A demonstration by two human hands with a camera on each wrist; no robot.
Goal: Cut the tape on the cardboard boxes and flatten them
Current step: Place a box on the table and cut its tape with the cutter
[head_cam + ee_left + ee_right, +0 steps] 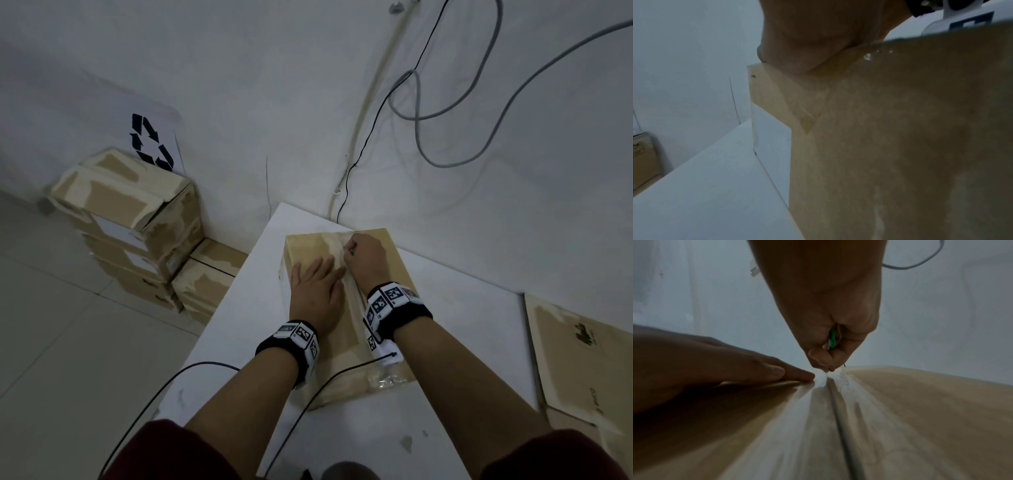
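Note:
A closed cardboard box [390, 270] lies on the white table [246, 308], with clear tape [352, 301] running along its top seam. My left hand [317, 286] lies flat on the box top, left of the seam, fingers straight. My right hand [364, 255] is fisted round a small green-handled cutter [832, 339] near the far end of the seam. Its tip meets the tape [836, 402]. In the right wrist view the seam behind the cutter shows as a dark line, and the left hand's fingertips [797, 374] press beside it.
Several taped cardboard boxes [130, 219] are stacked on the floor at the left, under a recycling sign [150, 142]. Flattened cardboard [582, 349] lies at the table's right edge. Cables [445, 120] hang on the wall behind. Black wrist cables [191, 370] trail over the table's near edge.

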